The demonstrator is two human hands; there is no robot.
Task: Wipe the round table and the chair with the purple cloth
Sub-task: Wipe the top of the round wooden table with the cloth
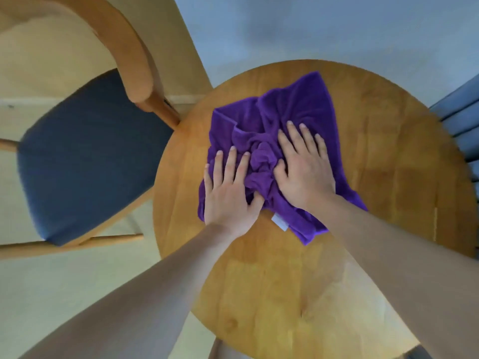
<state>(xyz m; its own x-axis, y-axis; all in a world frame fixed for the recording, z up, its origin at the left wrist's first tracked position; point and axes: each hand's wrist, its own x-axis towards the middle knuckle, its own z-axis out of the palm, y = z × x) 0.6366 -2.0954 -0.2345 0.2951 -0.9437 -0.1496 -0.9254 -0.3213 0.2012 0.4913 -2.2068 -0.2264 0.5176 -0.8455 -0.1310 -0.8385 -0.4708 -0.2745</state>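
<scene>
**Both hands lying flat on the purple cloth at the middle of the round worktop**

Two bare forearms are reaching up from the lower edge of the view, over the near part of the round wooden worktop (272,294), whose grain is running roughly from near to far.

The left hand (229,190) is lying palm down on the near-left part of the purple cloth (293,104). Its fingers (230,161) are lying straight and slightly apart, pointing away from the person, and the thumb is pressing into the folds at the cloth's centre. The right hand (303,172) is lying just beside it on the cloth's right half, also palm down, with straight, spread fingers pointing away and a little to the left; its thumb is digging into the same bunched folds. Neither hand is curling round the fabric.

The cloth is lying crumpled on the worktop, gathered into a ridge between the two hands. Its long axis is running diagonally, from a near corner hanging close to the right forearm to a far corner pointing towards the worktop's far rim. A small white label (281,222) is showing on its near edge, between the wrists.

Farther left, a wooden chair (134,47) with a dark blue seat cushion is standing beside the worktop, its curved backrest arching above the seat. At the right edge, part of a blue slatted thing (464,117) is showing; I cannot tell what it is.
</scene>
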